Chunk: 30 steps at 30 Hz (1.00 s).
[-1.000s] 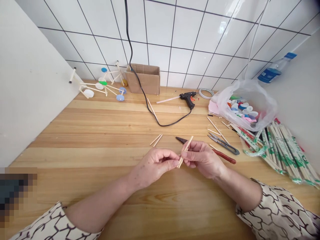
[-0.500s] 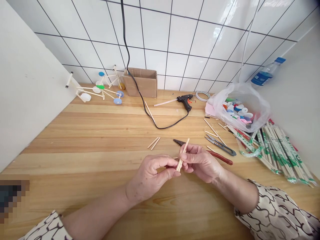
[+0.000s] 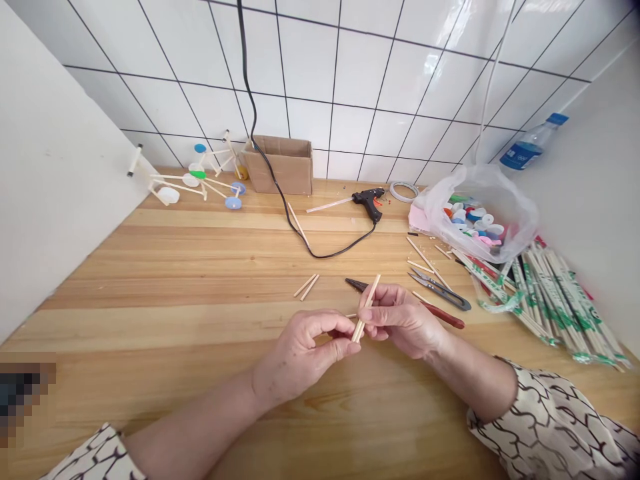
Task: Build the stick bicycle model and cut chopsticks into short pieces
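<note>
Short wooden sticks (image 3: 372,291), held side by side, slant upward between my two hands above the table. My left hand (image 3: 315,350) pinches their lower ends between thumb and fingers. Higher up, my right hand (image 3: 397,320) grips the same sticks, thumb on top. Pliers with red handles (image 3: 445,315) lie partly hidden under my right hand, their dark jaws poking out to its left. Two cut stick pieces (image 3: 307,287) rest on the table beyond my left hand. Grey thread snips (image 3: 443,290) lie to the right, among loose stick bits (image 3: 427,261).
A black glue gun (image 3: 369,203) trails its cable across the table. Behind stand a cardboard box (image 3: 287,167) and stick models with bottle caps (image 3: 197,177). At right are a plastic bag of caps (image 3: 510,200), wrapped chopsticks (image 3: 565,300), a tape roll (image 3: 404,192) and a bottle (image 3: 525,155).
Both hands stay almost still on the sticks; the sticks' upper end tilts slightly to the right. The whole view has shifted a little.
</note>
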Available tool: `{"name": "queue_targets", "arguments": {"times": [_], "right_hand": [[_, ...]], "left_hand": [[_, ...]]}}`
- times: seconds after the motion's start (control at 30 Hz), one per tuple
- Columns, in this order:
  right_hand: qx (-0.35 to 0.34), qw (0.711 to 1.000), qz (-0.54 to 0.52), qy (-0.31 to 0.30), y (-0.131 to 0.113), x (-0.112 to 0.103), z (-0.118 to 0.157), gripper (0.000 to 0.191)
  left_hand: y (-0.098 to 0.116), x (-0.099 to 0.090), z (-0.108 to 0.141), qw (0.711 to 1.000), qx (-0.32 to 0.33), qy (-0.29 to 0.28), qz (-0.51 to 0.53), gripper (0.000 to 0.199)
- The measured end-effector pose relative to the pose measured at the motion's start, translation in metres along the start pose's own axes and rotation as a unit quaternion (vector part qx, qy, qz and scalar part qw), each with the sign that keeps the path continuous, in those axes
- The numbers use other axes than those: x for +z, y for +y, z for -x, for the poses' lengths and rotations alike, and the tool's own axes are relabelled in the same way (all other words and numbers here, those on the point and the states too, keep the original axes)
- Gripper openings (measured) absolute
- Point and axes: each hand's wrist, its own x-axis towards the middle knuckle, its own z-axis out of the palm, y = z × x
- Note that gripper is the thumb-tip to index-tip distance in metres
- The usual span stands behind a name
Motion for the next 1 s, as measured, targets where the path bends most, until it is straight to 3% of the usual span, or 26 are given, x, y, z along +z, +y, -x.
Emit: {"name": "queue_targets", "arguments": {"times": [0.17,0.43,0.57,0.8,1.0], "right_hand": [[-0.017,0.999,0.036,-0.003,0.000,-0.001,-0.001,0.022],[-0.064,0.989,0.132,-0.027,0.003,0.003,0.003,0.018],[-0.084,0.986,0.132,-0.050,0.003,0.007,0.006,0.018],[-0.082,0.985,0.155,0.001,-0.001,0.009,0.007,0.019],[-0.057,0.986,0.157,0.003,0.000,0.004,0.006,0.022]], "left_hand": [[-0.001,-0.003,0.000,0.995,-0.077,-0.031,0.049,0.012],[-0.001,0.004,-0.001,0.988,-0.154,-0.007,0.024,0.019],[0.000,0.006,0.001,0.983,-0.174,0.013,0.051,0.019],[0.000,0.004,0.000,0.975,-0.201,0.013,0.100,0.020],[-0.007,0.003,-0.002,0.963,-0.210,-0.005,0.169,0.019]]}}
